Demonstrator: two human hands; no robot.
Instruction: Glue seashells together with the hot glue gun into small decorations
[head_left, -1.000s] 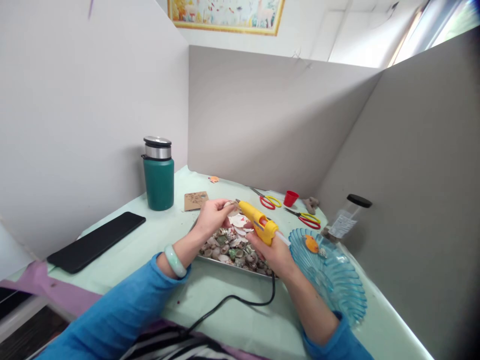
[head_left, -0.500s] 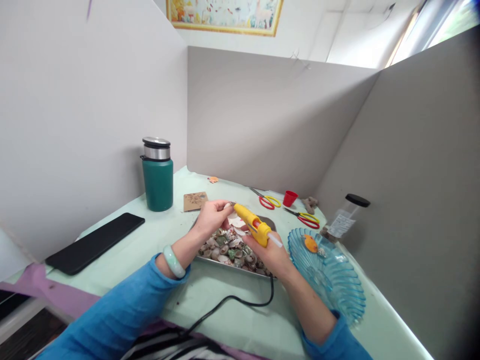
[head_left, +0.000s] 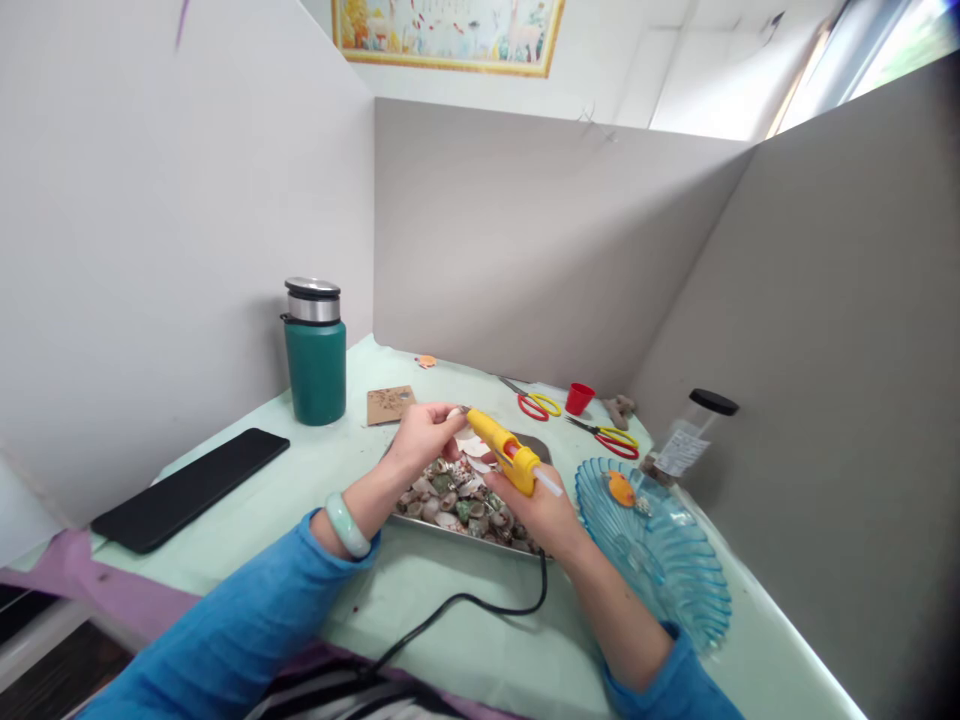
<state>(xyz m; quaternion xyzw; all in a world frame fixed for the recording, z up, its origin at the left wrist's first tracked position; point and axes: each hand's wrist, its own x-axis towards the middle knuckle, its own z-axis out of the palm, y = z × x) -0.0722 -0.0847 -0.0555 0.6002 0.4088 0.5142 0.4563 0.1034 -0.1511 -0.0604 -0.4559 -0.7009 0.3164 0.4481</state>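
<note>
Grey partition panels [head_left: 525, 250] close the station on the left, far and right sides. The table [head_left: 315, 470] has a pale green cover. A blue ribbed glass dish [head_left: 667, 570] sits at near right, with an orange shell [head_left: 621, 488] lying at its far edge. A flat black slab [head_left: 191, 488], phone or keyboard, cannot tell which, lies at near left. A green flask [head_left: 316, 352] with a steel lid stands upright at far left, beside the left panel. A metal tray [head_left: 450, 528] at centre is heaped with mixed shells, just left of the dish. The left hand [head_left: 424, 435], blue sleeve and pale green bangle [head_left: 345, 522] at the wrist, is raised over the far part of the tray, its fingertips pinched on a small pale shell [head_left: 456, 412]. The right hand [head_left: 544, 510] is wrapped around the grip of a yellow glue gun [head_left: 504, 450], which is held above the tray and tilted so that its nozzle points far-left and meets the pinched shell. A glue stick projects from the back of the gun. Its black cord [head_left: 465, 605] runs from under the right hand across the near table edge. A clear jar [head_left: 694, 435] with a black lid stands by the right panel, beyond the dish. Two red-and-yellow scissors lie at the far side: one pair [head_left: 538, 402] beyond the tray, the other [head_left: 611, 437] near the jar. A brown card [head_left: 391, 404] lies between flask and tray. A red cup [head_left: 580, 397] stands between the two scissors.
</note>
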